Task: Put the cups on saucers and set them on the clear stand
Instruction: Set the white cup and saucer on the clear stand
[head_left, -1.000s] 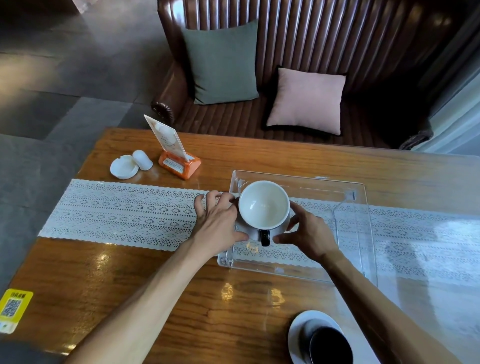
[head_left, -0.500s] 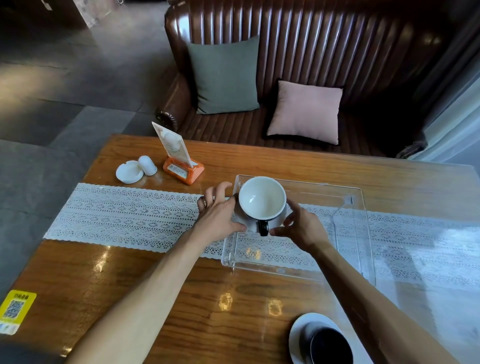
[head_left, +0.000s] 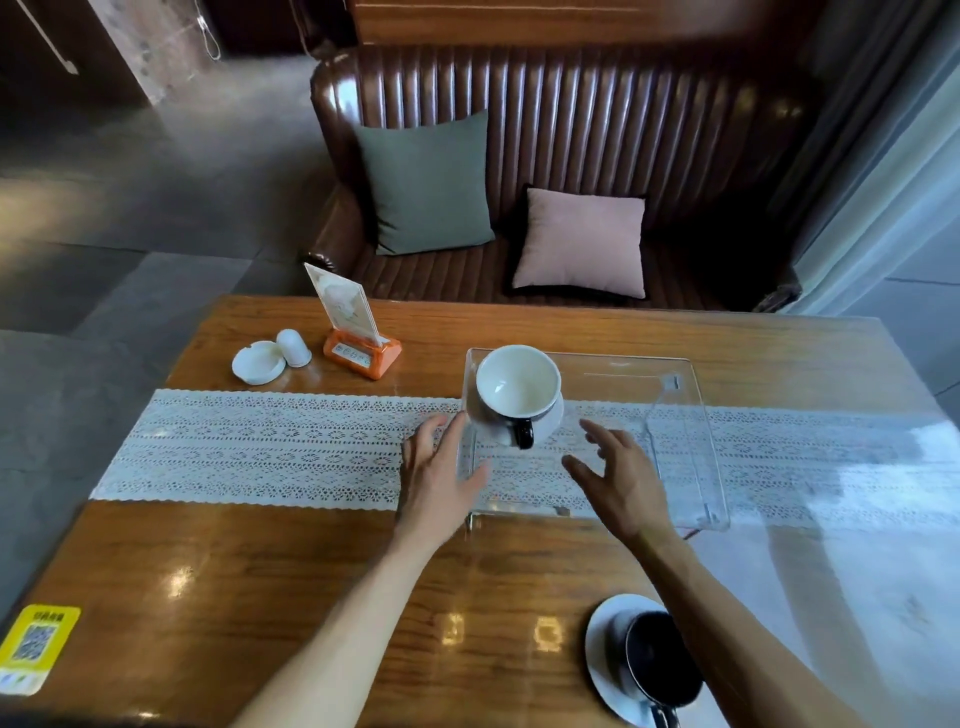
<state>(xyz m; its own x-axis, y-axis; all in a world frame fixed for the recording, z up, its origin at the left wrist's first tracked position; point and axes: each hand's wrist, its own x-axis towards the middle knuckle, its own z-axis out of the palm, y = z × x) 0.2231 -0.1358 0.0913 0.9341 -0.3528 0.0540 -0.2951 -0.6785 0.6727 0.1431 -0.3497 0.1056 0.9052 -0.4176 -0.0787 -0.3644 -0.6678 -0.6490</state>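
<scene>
A cup (head_left: 518, 387), white inside with a black handle, sits on a white saucer (head_left: 551, 422) at the far left corner of the clear stand (head_left: 680, 441). My left hand (head_left: 439, 475) hovers open just left of the stand, apart from the cup. Near the stand's front, my right hand (head_left: 621, 480) is open with spread fingers and holds nothing. A second cup (head_left: 662, 660), black, rests on a white saucer (head_left: 605, 644) at the table's near edge, partly behind my right forearm.
A lace runner (head_left: 260, 447) crosses the wooden table (head_left: 260, 571) under the stand. At the far left stand an orange card holder (head_left: 362, 353), a white ashtray (head_left: 258, 362) and a small white pot (head_left: 294, 347). A sofa with cushions lies beyond.
Both hands have let go of the cup and saucer and pulled back toward me with fingers spread. The cup and saucer stay on the stand.
</scene>
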